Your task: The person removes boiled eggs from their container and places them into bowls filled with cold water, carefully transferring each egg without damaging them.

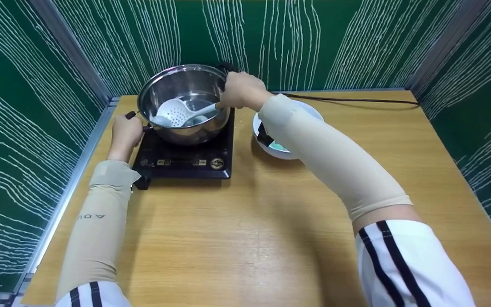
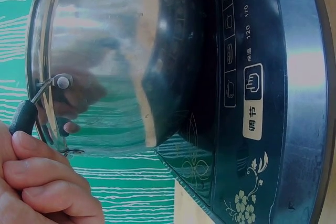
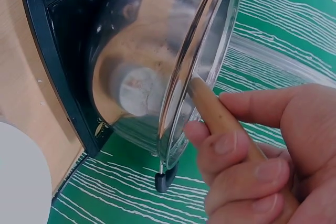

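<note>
A stainless steel pot (image 1: 186, 135) stands on a black induction cooker (image 1: 181, 168) at the back left of the table. My left hand (image 1: 127, 133) grips the pot's black side handle (image 2: 24, 116), fingers curled round it. With my right hand (image 1: 243, 90) I hold a slotted spoon (image 1: 176, 112) by its wooden handle (image 3: 223, 116), above the pot's right rim. The spoon's white perforated head is inside the pot. Pale rounded things (image 1: 161, 121) lie low in the pot beside and under the spoon, partly hidden by it.
A white bowl (image 1: 278, 154) with something teal inside stands right of the cooker, partly under my right forearm. A black cable (image 1: 356, 100) runs along the table's back edge. Green panels with white lines (image 1: 279, 42) enclose the wooden table (image 1: 211, 238) at the back and sides.
</note>
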A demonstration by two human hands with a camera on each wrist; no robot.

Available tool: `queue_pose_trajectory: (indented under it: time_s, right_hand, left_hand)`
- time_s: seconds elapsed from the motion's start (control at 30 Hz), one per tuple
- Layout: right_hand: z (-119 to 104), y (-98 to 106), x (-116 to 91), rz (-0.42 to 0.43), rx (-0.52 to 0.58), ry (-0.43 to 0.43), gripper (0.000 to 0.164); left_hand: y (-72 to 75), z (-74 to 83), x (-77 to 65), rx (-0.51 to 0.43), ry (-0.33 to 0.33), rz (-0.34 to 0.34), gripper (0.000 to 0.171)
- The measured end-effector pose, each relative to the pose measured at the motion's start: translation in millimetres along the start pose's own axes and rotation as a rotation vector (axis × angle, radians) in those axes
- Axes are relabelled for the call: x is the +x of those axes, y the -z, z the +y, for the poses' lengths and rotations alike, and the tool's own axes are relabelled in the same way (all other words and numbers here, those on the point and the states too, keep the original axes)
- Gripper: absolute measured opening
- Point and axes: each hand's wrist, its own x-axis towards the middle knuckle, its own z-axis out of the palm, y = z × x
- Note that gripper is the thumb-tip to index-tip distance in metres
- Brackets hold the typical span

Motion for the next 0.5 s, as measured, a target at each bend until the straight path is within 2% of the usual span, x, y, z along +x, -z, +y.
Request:
queue_pose_trajectory:
  time_s: [0.1, 0.27, 0.37, 0.5]
  right_hand:
    - [5, 0, 4, -0.051, 0.062, 0.004, 0.031]
    - [15, 1, 8, -0.108, 0.197, 0.010, 0.028]
    - [21, 2, 6, -0.115, 0.280, 0.012, 0.025]
    - [27, 5, 3, -0.095, 0.349, 0.001, 0.022]
  left_hand:
    - [0.1, -1.2, -0.2, 0.008, 0.007, -0.005, 0.017]
    - [-2.5, -1.6, 0.0, -0.018, -0.032, 0.026, 0.008]
    - [-2.6, -0.7, -0.4, -0.031, -0.039, 0.024, 0.010]
    - [-1.6, 0.5, -1.1, -0.016, -0.008, 0.017, 0.008]
